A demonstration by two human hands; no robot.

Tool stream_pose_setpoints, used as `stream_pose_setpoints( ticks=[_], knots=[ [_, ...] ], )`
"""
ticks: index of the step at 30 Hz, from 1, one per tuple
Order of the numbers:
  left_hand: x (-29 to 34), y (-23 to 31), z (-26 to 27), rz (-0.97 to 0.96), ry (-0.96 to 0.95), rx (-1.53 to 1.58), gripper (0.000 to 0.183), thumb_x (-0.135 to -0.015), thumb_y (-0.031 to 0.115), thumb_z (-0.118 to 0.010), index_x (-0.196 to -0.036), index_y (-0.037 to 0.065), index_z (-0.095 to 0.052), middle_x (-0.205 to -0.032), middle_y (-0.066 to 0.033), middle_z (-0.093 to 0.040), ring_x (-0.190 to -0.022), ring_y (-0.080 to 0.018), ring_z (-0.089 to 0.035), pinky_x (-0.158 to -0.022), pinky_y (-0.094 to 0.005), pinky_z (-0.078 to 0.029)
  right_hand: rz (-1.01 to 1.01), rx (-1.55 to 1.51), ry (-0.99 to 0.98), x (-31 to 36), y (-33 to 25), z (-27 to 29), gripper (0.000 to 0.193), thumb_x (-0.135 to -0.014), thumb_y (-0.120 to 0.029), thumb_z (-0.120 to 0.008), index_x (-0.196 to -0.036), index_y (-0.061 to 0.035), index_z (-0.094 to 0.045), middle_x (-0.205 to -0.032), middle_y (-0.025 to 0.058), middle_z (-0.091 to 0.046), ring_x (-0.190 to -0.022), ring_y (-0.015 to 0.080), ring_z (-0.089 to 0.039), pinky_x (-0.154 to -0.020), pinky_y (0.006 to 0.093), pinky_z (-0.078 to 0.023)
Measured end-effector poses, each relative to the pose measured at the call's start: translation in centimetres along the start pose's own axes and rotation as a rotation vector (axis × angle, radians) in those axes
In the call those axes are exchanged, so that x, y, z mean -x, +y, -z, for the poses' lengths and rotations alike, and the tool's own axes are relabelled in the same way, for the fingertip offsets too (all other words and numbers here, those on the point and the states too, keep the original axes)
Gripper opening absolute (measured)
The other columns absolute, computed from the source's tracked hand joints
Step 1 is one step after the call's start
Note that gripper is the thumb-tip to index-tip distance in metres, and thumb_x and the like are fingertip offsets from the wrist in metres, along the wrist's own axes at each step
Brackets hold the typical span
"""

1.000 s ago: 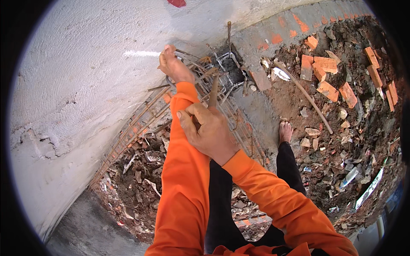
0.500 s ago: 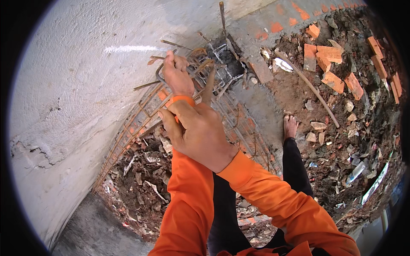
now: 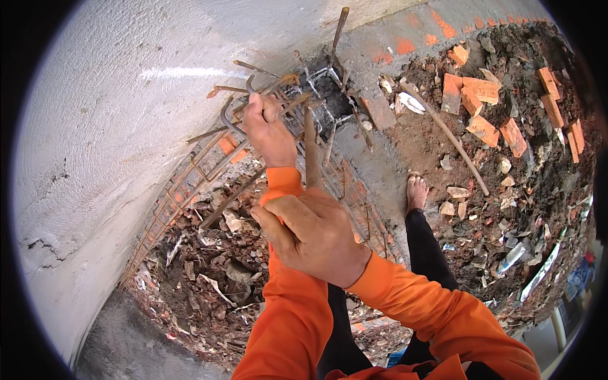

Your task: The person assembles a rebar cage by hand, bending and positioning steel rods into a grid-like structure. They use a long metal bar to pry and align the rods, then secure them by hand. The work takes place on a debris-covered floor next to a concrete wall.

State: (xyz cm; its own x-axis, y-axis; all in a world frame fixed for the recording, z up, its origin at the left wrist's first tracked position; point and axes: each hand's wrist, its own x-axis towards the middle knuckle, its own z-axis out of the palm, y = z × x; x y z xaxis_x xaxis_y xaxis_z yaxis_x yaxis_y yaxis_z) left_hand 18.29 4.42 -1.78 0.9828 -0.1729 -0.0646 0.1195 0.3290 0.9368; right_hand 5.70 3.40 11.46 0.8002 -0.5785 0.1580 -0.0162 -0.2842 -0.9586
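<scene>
My left hand [image 3: 269, 130] is closed around a grey bent steel rod [image 3: 227, 118] beside the wall, among the rusty ends of a rebar cage [image 3: 206, 172]. Crossing over my left forearm, my right hand [image 3: 313, 231] is curled around the near end of a long brown bar [image 3: 311, 149]. That bar reaches away toward the rebar. Its far end comes close to another rusty bar [image 3: 297, 102]; I cannot tell whether they touch. The grip of my right fingers is partly hidden. Just beyond sits a dark square column pit [image 3: 334, 96] with grey rods around it.
A rough pale wall [image 3: 114, 126] rises on the left. Several broken orange bricks [image 3: 481, 90] and a long stick [image 3: 453, 130] lie on rubble at the right. A bare foot [image 3: 417, 192] stands on the concrete strip. Rusty rebar ends [image 3: 339, 31] stick up near the wall.
My right hand has drawn back toward me, showing more of the brown bar and my left cuff. My left hand remains on the bent rod. The whole view has shifted slightly.
</scene>
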Motion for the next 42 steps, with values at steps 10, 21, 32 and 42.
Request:
stream_pose_setpoints(
  ticks=[10, 21, 32, 42],
  knots=[
    [-4.9, 2.0, 0.2, 0.17, 0.108, -0.164, 0.034, -0.097, 0.032, -0.047, -0.093, 0.001, -0.061, -0.094, -0.0115, -0.062, -0.078, -0.0172, -0.048, -0.085, -0.0349, -0.039, -0.203, -0.004, 0.097, -0.3, -1.8, -0.5, 0.008, -0.081, -0.009, -0.069, -0.083, -0.0031, -0.063, -0.069, 0.0077, -0.06, -0.06, 0.021, -0.056, -0.053, 0.0316, -0.045],
    [12.8, 8.9, 4.3, 0.813, 0.204, -0.056, 0.05, -0.094, 0.04, -0.049, -0.123, 0.0, -0.052, -0.107, -0.0121, -0.062, -0.091, -0.0178, -0.06, -0.077, -0.0295, -0.05, -0.402, 0.245, 0.013, 0.4, -4.0, 1.5, 0.034, -0.086, -0.019, -0.062, -0.112, -0.0007, -0.05, -0.103, 0.0227, -0.052, -0.101, 0.0357, -0.05, -0.084, 0.0442, -0.042],
    [8.3, 10.6, 1.5, 1.284, 0.031, 0.455, 0.024, -0.093, 0.028, -0.055, -0.095, 0.004, -0.057, -0.064, -0.0015, -0.056, -0.047, -0.009, -0.052, -0.039, -0.0236, -0.045, -1.266, -0.8, 0.034, -2.7, -4.7, 0.9, 0.018, -0.091, -0.022, -0.061, -0.083, -0.0105, -0.05, -0.066, -0.0025, -0.044, -0.042, 0.0062, -0.044, -0.033, 0.022, -0.038],
    [9.6, 12.0, 1.9, 1.104, -0.104, 0.253, 0.024, -0.094, 0.023, -0.055, -0.106, 0.002, -0.057, -0.078, -0.0024, -0.058, -0.059, -0.0068, -0.053, -0.048, -0.0192, -0.045, -1.105, -0.75, 0.057, -0.7, -5.0, 0.5, 0.029, -0.09, -0.025, -0.063, -0.074, -0.0107, -0.043, -0.055, -0.0038, -0.041, -0.037, 0.0055, -0.039, -0.032, 0.0229, -0.036]
  ],
)
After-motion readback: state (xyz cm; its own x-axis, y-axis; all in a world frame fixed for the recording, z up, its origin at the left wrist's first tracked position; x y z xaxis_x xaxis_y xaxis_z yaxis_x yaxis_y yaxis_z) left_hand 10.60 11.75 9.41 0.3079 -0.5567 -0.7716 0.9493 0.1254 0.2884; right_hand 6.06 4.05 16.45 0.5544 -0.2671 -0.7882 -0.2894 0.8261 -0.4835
